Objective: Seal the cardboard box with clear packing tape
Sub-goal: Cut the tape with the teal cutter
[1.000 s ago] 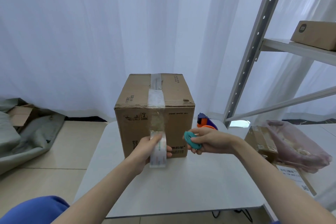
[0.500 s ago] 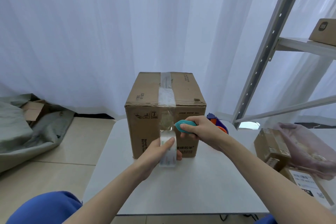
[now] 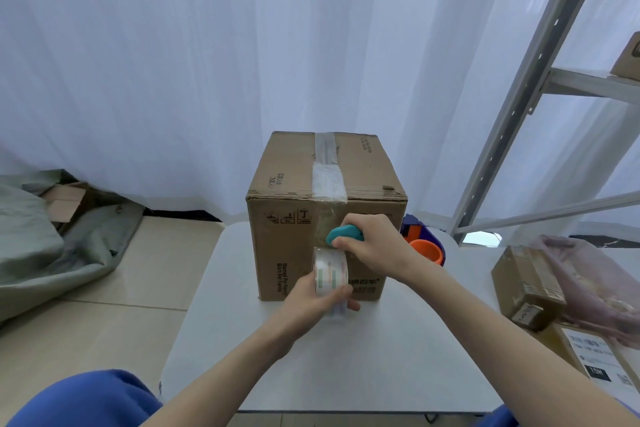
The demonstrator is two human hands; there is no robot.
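The cardboard box (image 3: 325,215) stands on the table (image 3: 363,357) — a dispenser (image 3: 424,243) right of it (parcels (image 3: 526,284) farther right).

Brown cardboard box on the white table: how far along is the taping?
Done: a strip of clear packing tape runs along the top seam of the brown cardboard box and over its front edge. In hand: the left hand holds the clear tape roll against the front face, and the right hand holds a small teal cutter just above it. Left: cutting the strip free and pressing its end flat.
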